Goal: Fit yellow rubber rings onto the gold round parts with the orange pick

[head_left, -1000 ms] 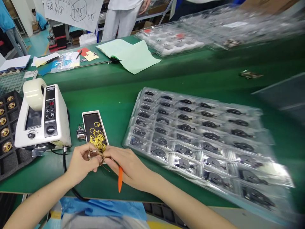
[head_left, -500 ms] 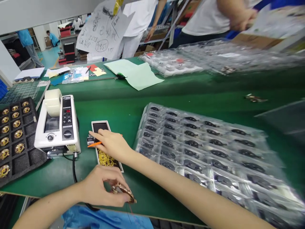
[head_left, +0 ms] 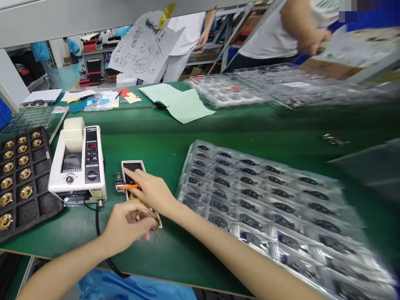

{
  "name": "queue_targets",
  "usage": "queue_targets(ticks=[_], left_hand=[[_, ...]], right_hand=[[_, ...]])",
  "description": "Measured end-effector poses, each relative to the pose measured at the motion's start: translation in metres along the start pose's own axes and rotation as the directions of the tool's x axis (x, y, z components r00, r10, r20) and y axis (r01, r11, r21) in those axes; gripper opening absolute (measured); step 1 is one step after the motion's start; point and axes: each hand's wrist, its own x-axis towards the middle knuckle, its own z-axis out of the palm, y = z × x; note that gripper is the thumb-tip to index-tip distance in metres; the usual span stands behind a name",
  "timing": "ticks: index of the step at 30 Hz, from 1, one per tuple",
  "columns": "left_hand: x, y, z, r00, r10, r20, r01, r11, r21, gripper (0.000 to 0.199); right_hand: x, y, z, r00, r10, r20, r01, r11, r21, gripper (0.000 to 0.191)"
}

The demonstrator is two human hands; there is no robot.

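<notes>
My left hand (head_left: 125, 229) is closed around a round gold-coloured watch case (head_left: 152, 216), pinched between thumb and fingers just over the near end of a narrow white box (head_left: 123, 166). Motion blurs the case. Beyond it, my right hand (head_left: 156, 189) reaches across the same box with a slim orange tool (head_left: 131, 186) gripped in its fingers; the tool's exact kind cannot be made out. Small yellow pieces (head_left: 133, 196) lie inside the box, mostly hidden by my hands. Against the box's left side, under the tool's tip, sits a small metal tally counter (head_left: 119, 187).
A tape dispenser (head_left: 78, 162) stands at left, its cable running to the table edge. Beside it lies a black foam tray (head_left: 40, 200) of gold cases. Stacked clear plastic trays (head_left: 250, 187) with dark parts fill the right. Green paper (head_left: 190, 106) lies behind; people stand beyond.
My left hand has moved up and left with the watch case, from the table's front edge to the box. My right hand stays over the box, still gripping the orange tool.
</notes>
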Motion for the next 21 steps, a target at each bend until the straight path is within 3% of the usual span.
queue_targets(ticks=[4,8,11,13,16,18,21], left_hand=[[0.009,0.000,-0.007,0.985,-0.027,-0.173,0.019,0.999,-0.048,0.036],[0.013,-0.002,-0.009,0.980,-0.017,-0.200,0.017,1.000,-0.003,0.038],[0.015,-0.003,-0.008,0.965,0.092,-0.245,-0.066,0.992,0.112,0.034],[0.016,-0.004,-0.008,0.943,0.193,-0.269,-0.140,0.969,0.203,0.029],[0.016,-0.006,-0.010,0.905,0.352,-0.237,-0.227,0.873,0.430,0.026],[0.015,-0.011,-0.013,0.848,0.512,-0.141,-0.322,0.708,0.629,0.023],[0.015,-0.022,-0.018,0.675,0.731,0.104,-0.459,0.305,0.835,0.028]], right_hand=[[-0.018,0.015,-0.013,0.964,0.164,-0.210,-0.092,0.945,0.315,0.027],[-0.040,0.015,-0.022,0.918,0.178,-0.356,0.013,0.881,0.473,0.018],[-0.054,0.003,-0.024,0.875,0.181,-0.448,0.093,0.846,0.525,0.021],[-0.060,-0.006,-0.024,0.899,0.192,-0.393,0.087,0.802,0.591,0.025],[-0.063,-0.018,-0.023,0.974,0.194,-0.118,-0.040,0.659,0.751,0.029],[-0.062,-0.022,-0.022,0.978,0.202,0.057,-0.153,0.500,0.853,0.032],[-0.059,-0.022,-0.018,0.939,0.243,0.242,-0.295,0.213,0.932,0.046]])
